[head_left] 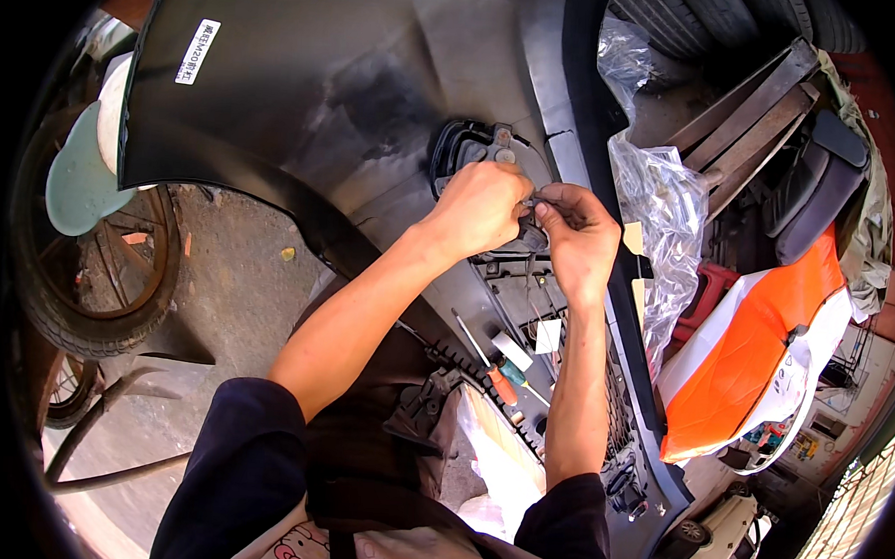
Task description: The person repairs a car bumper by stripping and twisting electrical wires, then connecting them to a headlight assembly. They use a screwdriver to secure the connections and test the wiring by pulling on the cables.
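A large black car bumper (275, 122) lies in front of me, reaching from upper left to lower right. Over a black round-edged housing (464, 140) set in it, both hands meet. My left hand (483, 206) is closed in a fist with the knuckles up. Thumb and fingers pinched, my right hand (579, 230) touches it from the right. A small dark piece shows between the fingertips, too small to name. Below the hands, two screwdrivers lie on the bumper: one with an orange handle (503, 385), another with a green handle (512, 372).
Left on the ground are a wheel with a tyre (106, 335) and a pale green disc-shaped thing (82, 179). Clear plastic wrap (660, 209) runs along the bumper's right edge. Further right are metal bars (749, 113), a dark seat (821, 186) and an orange-and-white bag (754, 343).
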The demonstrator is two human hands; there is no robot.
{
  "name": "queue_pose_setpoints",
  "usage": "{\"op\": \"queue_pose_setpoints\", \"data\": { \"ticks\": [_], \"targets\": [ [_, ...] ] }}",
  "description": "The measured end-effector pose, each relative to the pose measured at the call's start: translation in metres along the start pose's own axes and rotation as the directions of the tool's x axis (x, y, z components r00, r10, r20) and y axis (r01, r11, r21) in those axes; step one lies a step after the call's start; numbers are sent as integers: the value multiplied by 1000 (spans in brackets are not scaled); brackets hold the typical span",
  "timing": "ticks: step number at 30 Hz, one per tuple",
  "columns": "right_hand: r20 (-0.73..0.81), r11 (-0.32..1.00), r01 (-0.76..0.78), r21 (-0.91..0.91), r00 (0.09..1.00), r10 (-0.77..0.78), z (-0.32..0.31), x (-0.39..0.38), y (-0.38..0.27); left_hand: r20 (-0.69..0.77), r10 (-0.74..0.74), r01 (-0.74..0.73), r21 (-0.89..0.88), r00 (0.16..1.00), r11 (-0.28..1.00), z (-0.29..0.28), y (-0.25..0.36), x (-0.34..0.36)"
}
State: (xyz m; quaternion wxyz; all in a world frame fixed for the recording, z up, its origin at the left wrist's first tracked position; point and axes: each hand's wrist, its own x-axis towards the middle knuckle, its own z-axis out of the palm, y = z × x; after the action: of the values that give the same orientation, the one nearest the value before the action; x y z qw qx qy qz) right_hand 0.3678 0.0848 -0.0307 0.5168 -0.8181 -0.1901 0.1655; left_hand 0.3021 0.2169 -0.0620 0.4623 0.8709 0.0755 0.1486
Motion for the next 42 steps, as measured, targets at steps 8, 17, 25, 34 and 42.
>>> {"op": "queue_pose_setpoints", "data": {
  "ticks": [8, 17, 25, 34, 42],
  "targets": [
    [-103, 977, 130, -171, 983, -149, 10, -7, 6, -47, -100, 96, -83, 994, 992, 3, -1, -3],
    [14, 999, 36, -13, 999, -36, 2, 0, 7, 55, -35, 39, -68, 998, 997, -4, -7, -1],
    [-41, 1000, 0, 13, 999, 1, 1, -8, 21, 45, -82, 91, -253, 996, 963, -11, -8, -6],
    [25, 995, -75, 71, 997, 74, -6, -7, 10, -81, -12, -12, -291, 997, 957, -4, -14, -10],
    [95, 995, -68, 69, 994, 61, -7, -5, 16, -59, -105, 85, -275, 993, 958, -1, -11, -10]
  ]
}}
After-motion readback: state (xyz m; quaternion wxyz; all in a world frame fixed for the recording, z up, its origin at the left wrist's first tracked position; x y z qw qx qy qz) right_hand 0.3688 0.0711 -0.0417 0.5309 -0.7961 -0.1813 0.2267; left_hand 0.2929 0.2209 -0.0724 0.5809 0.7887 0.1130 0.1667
